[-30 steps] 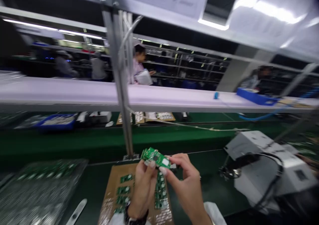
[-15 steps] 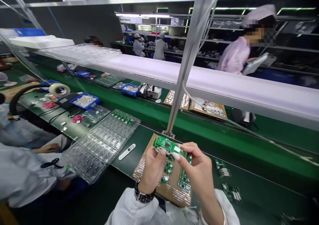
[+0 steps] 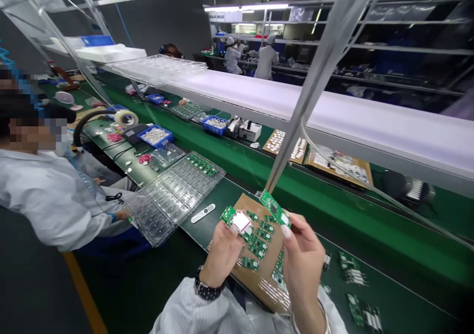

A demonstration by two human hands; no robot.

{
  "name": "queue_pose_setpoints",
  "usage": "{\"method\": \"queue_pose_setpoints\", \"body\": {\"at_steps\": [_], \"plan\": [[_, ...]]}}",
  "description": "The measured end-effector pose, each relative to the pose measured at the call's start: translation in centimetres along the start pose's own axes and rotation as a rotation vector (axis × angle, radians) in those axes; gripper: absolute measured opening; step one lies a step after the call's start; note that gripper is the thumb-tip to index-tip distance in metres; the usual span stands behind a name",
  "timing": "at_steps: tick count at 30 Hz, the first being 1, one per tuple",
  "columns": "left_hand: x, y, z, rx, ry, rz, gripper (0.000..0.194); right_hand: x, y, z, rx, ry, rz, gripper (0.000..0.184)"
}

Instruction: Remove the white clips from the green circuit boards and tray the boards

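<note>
My left hand [image 3: 224, 252] pinches a small stack of green circuit boards [image 3: 237, 221] with a white patch on the top one. My right hand [image 3: 303, 260] holds a single green circuit board [image 3: 274, 207] by its lower end, lifted apart from the stack and tilted. Both hands hover above a brown cardboard sheet [image 3: 259, 279] that lies on the green bench and carries several small green boards [image 3: 259, 240] in rows.
A clear plastic tray [image 3: 174, 196] with boards lies left of the cardboard, a white remote-like stick [image 3: 203, 213] beside it. A co-worker in white [image 3: 55, 196] sits at left. A slanted metal post [image 3: 311, 87] rises ahead. Loose boards [image 3: 351, 272] lie at right. Blue bins [image 3: 154, 135] stand further back.
The view swung left. My right hand has drawn one board off the stack and raised it; earlier both hands held the boards together.
</note>
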State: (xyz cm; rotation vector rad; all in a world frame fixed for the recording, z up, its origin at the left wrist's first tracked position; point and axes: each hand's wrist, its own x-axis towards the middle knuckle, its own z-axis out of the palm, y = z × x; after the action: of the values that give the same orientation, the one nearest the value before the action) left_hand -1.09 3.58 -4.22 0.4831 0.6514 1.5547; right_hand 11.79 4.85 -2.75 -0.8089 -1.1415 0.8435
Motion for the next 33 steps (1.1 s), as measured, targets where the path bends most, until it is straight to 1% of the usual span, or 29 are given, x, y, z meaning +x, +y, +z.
{"method": "queue_pose_setpoints", "body": {"at_steps": [2,3,4,5,6,8,10,12,14,16,17,18,20,22,23,26,29,33], "plan": [[-0.2,0.7,-1.8,-0.017,0.066,-0.009,0.041,0.4,1.4,0.6,-0.210,0.024,-0.229,0.024],[-0.2,1.2,-2.9,-0.025,0.092,-0.012,0.041,0.5,2.3,1.0,-0.308,0.006,-0.290,0.023],[-0.1,1.8,-4.0,-0.032,0.114,-0.014,0.040,0.5,3.4,1.6,-0.387,-0.019,-0.307,0.023],[0.1,2.4,-5.2,-0.043,0.132,-0.015,0.039,0.4,4.6,2.3,-0.451,-0.041,-0.289,0.023],[0.5,3.1,-6.5,-0.057,0.150,-0.017,0.038,0.3,6.0,3.2,-0.504,-0.049,-0.250,0.026],[1.6,4.6,-9.3,-0.089,0.192,-0.021,0.036,-0.2,9.2,5.5,-0.588,-0.026,-0.168,0.035],[3.1,6.5,-12.3,-0.107,0.231,-0.038,0.036,-0.7,13.3,8.2,-0.657,0.014,-0.099,0.045],[4.8,8.7,-15.4,-0.092,0.260,-0.069,0.037,-1.1,18.3,11.3,-0.723,0.060,-0.029,0.057],[6.3,11.2,-18.4,-0.042,0.295,-0.117,0.038,-1.0,23.7,14.4,-0.804,0.143,0.058,0.077],[7.7,14.0,-20.8,0.019,0.339,-0.161,0.040,-0.6,28.9,17.3,-0.882,0.225,0.163,0.090],[8.4,15.4,-21.7,0.042,0.362,-0.172,0.041,-0.2,31.2,18.6,-0.919,0.248,0.220,0.089],[9.0,16.7,-22.3,0.058,0.380,-0.175,0.043,0.3,33.2,19.8,-0.956,0.273,0.283,0.083],[10.2,19.1,-23.0,0.073,0.395,-0.158,0.045,1.4,36.4,21.8,-1.021,0.291,0.411,0.063],[11.4,20.9,-23.1,0.084,0.383,-0.140,0.045,2.4,38.4,23.4,-1.076,0.282,0.523,0.047],[11.9,21.7,-23.0,0.089,0.373,-0.133,0.044,2.9,39.1,24.0,-1.099,0.269,0.568,0.042],[12.9,23.0,-23.2,0.092,0.356,-0.122,0.044,3.7,40.0,25.6,-1.158,0.213,0.655,0.039],[13.3,23.3,-24.1,0.075,0.357,-0.145,0.044,3.7,39.9,26.7,-1.212,0.149,0.693,0.040],[13.1,22.8,-25.4,0.011,0.363,-0.206,0.041,3.0,39.2,27.3,-1.280,0.094,0.735,0.041]]}}
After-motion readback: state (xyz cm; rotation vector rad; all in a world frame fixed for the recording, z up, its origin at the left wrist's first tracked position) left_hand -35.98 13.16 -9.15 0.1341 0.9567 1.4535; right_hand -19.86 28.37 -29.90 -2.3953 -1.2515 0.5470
